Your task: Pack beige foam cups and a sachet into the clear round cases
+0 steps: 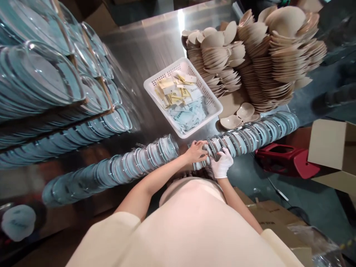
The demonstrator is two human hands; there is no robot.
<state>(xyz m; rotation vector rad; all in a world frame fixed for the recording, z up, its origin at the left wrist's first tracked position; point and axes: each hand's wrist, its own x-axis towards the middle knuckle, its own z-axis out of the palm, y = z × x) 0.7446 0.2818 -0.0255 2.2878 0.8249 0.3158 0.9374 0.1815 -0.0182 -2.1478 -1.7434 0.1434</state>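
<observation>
A long row of clear, round-rimmed containers [249,137] with pale blue-white inside lies on edge along the table's near side, to the right. At its left end my bare left hand [197,151] has its fingers curled over the rims. My right hand [222,165], in a white glove, grips the same row from the near side, thumb and fingers against the containers. The two hands are close together; parts of the fingertips are hidden among the rims. Left of a short gap, a second row of like containers [119,170] runs toward the lower left.
Beyond the hands sits a white perforated basket [148,86] with yellow and pale blue packets. Stacked wooden-looking scoops [283,70] stand back right, with a few loose scoops [231,121] nearer. Tiered containers [41,81] fill the left. A red plastic stool [289,159] and cartons [326,144] lie right.
</observation>
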